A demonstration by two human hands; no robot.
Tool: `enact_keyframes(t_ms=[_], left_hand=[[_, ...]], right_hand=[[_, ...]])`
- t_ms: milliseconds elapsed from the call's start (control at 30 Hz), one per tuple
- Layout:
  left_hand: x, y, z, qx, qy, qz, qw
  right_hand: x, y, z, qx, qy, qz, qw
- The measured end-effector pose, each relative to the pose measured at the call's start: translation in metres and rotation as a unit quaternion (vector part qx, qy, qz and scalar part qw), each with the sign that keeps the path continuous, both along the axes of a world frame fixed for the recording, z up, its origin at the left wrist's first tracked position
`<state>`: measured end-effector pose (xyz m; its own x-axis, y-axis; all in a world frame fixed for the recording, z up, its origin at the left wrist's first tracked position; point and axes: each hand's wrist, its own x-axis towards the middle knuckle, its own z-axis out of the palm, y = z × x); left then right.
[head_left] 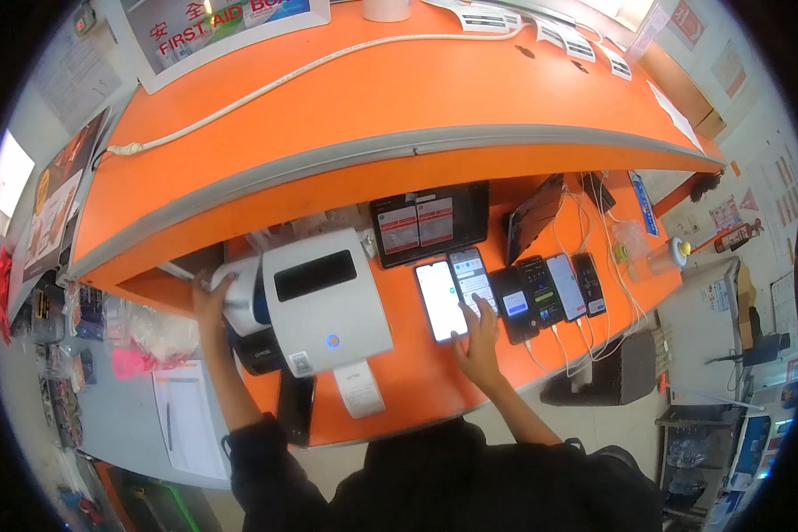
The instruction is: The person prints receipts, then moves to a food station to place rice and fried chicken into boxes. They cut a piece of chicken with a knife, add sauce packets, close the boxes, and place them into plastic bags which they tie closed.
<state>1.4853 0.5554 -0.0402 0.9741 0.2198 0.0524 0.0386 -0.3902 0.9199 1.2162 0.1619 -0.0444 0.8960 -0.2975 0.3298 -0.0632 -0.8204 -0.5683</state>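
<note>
My left hand (209,294) is at the left side of a white label printer (328,306), against a smaller white device (238,293); its fingers are partly hidden there. A printed paper strip (359,390) hangs from the printer's front. My right hand (479,341) is over two phones lying side by side, fingers spread, with fingertips at the lower part of the white-screened phone (438,300) and the phone with a list on screen (473,277). To their right, several more phones (566,285) lie in a row with white cables attached.
A tablet (430,222) with red-and-white panels stands behind the phones, beside a tilted dark screen (534,219). An orange shelf (399,97) overhangs the desk. A pump bottle (669,255) stands right. Paper with a pen (186,426) lies left; a dark phone (295,408) lies near the front edge.
</note>
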Motion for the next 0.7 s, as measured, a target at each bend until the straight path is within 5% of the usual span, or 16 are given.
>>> enact_keyframes(t_ms=[67, 167, 267, 367, 433, 533, 700], left_hand=[[-0.048, -0.013, 0.059, 0.000, -0.050, -0.062, 0.997], [-0.124, -0.025, 0.131, 0.061, -0.191, -0.114, 0.973], [-0.214, -0.015, 0.156, 0.087, -0.251, -0.035, 0.963], [-0.316, 0.030, 0.150, 0.155, -0.267, -0.086, 0.947], [-0.357, 0.030, 0.147, 0.137, -0.290, -0.088, 0.943], [-0.361, 0.031, 0.143, 0.103, -0.307, -0.094, 0.942], [-0.246, 0.023, 0.091, -0.013, -0.195, -0.076, 0.978]], right_hand=[[-0.007, 0.001, 0.014, 0.033, -0.026, 0.015, 0.999], [0.002, 0.032, 0.039, 0.219, -0.018, 0.195, 0.956], [0.024, 0.095, 0.084, 0.209, 0.052, 0.424, 0.879], [0.019, 0.173, 0.131, 0.224, -0.091, 0.485, 0.840], [0.006, 0.200, 0.154, 0.344, -0.105, 0.559, 0.747], [-0.016, 0.222, 0.156, 0.205, -0.119, 0.615, 0.752], [-0.073, 0.170, 0.159, 0.184, -0.141, 0.661, 0.714]])
